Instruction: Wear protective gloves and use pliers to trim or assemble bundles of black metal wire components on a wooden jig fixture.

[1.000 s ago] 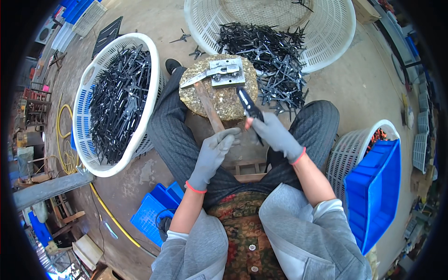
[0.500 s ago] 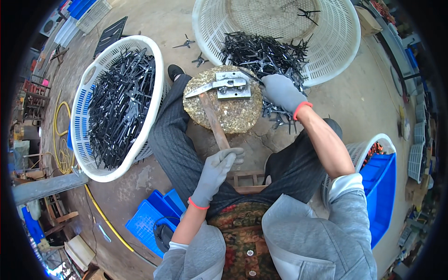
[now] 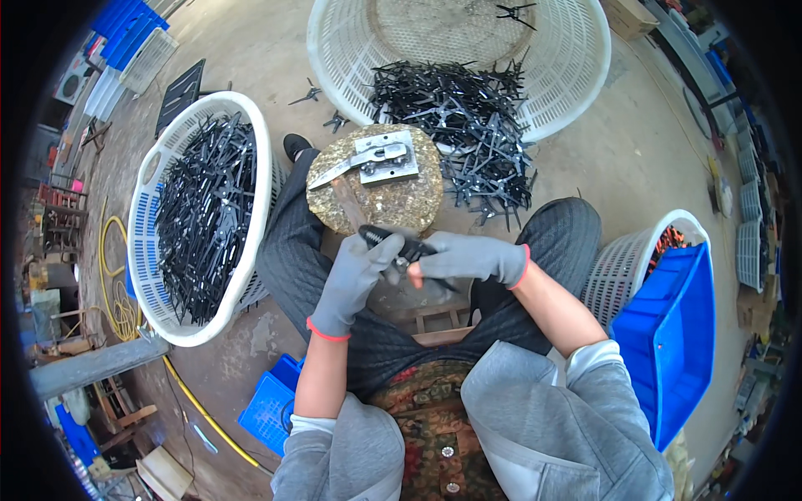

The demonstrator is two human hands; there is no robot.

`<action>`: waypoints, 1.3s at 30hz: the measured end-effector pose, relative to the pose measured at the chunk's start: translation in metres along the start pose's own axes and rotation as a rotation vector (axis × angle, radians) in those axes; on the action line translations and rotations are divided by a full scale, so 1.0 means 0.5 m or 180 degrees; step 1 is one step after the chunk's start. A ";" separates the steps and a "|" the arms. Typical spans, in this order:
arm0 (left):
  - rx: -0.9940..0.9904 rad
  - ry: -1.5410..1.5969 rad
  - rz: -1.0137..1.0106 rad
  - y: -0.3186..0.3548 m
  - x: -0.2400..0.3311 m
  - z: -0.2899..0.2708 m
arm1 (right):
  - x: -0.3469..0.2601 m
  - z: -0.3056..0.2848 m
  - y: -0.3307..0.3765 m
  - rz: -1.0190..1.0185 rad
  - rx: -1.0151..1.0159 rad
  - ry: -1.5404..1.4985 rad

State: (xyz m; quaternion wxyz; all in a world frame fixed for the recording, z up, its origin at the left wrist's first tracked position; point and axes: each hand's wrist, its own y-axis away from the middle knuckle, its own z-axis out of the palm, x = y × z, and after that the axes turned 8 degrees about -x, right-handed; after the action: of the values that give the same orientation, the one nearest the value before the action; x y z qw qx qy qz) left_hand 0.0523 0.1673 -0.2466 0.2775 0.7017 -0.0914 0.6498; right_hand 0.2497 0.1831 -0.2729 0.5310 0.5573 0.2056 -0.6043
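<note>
My left hand (image 3: 357,274), in a grey glove with a red cuff, closes around one end of black metal pliers (image 3: 396,243). My right hand (image 3: 469,258), gloved alike with a bare fingertip poking through, grips the other end; motion blurs part of it. Just beyond them stands a round, speckled block (image 3: 397,202) with a steel plate (image 3: 404,170) bolted or laid on top. Across plate and block rests a hammer (image 3: 361,161), its wooden handle (image 3: 347,200) pointing toward my left hand, which hides the lower end.
A white basket (image 3: 263,159) full of black pliers stands left. Beyond the block lies a tipped white basket (image 3: 576,79), with a heap of pliers (image 3: 468,125) spilling out. At right are another basket (image 3: 607,280) and a blue bin (image 3: 681,334). A yellow hose (image 3: 209,417) crosses the floor.
My right hand has come back from the heap's edge toward my body with pliers. My left hand has left the hammer handle, risen and taken hold of the pliers too.
</note>
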 end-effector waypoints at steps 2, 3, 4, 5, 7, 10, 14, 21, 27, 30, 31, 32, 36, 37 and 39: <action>-0.0009 -0.0134 -0.0346 -0.002 -0.007 -0.024 | 0.046 -0.005 -0.018 -0.0527 0.0102 0.0660; 0.0316 -0.0555 -0.0102 0.003 -0.022 -0.050 | 0.064 -0.021 -0.019 -0.0511 0.0191 0.0305; 0.0852 -0.0657 0.0058 0.015 -0.025 -0.079 | 0.078 -0.042 -0.022 -0.0506 0.0259 -0.0048; 0.1234 -0.0090 0.0195 0.025 -0.051 -0.122 | 0.116 -0.075 -0.022 -0.0502 0.0677 -0.0502; 0.1596 0.2506 0.1329 0.068 -0.129 -0.245 | 0.154 -0.125 -0.021 -0.0318 0.2038 -0.1343; 0.1403 0.3094 0.2243 0.089 -0.114 -0.282 | 0.285 -0.235 -0.043 -0.0391 0.3644 -0.1979; 0.1098 0.2915 0.1947 0.057 -0.127 -0.224 | 0.412 -0.329 -0.098 -0.0117 0.4711 -0.2073; 0.1825 0.1919 0.0718 0.021 -0.092 -0.087 | 0.413 -0.423 -0.119 0.1505 0.3691 0.3678; 0.1522 0.1469 0.0342 0.000 -0.118 -0.054 | 0.436 -0.466 -0.153 0.2038 0.2773 0.4062; 0.1451 0.1591 0.0182 -0.011 -0.093 -0.043 | 0.444 -0.457 -0.148 0.2286 0.2696 0.4235; 0.1455 0.1587 0.0185 -0.011 -0.093 -0.042 | 0.441 -0.458 -0.141 0.2279 0.2696 0.4236; 0.1459 0.1564 0.0194 -0.011 -0.094 -0.039 | 0.438 -0.460 -0.133 0.2325 0.2613 0.4171; 0.1326 0.1436 0.0260 -0.004 -0.094 -0.023 | 0.362 -0.461 -0.091 0.1620 0.3523 0.3611; 0.1317 0.1441 0.0279 -0.005 -0.092 -0.014 | 0.334 -0.469 -0.079 0.1495 0.3854 0.3309; 0.1156 0.1471 0.0163 -0.005 -0.084 0.006 | 0.248 -0.457 -0.044 0.1216 0.4321 0.2636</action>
State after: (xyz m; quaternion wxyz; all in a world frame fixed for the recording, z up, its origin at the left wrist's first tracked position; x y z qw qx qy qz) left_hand 0.0503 0.1583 -0.2879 0.1443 0.5707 0.0743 0.8050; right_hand 0.3577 0.3317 -0.4584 0.0527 0.9610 -0.1242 -0.2415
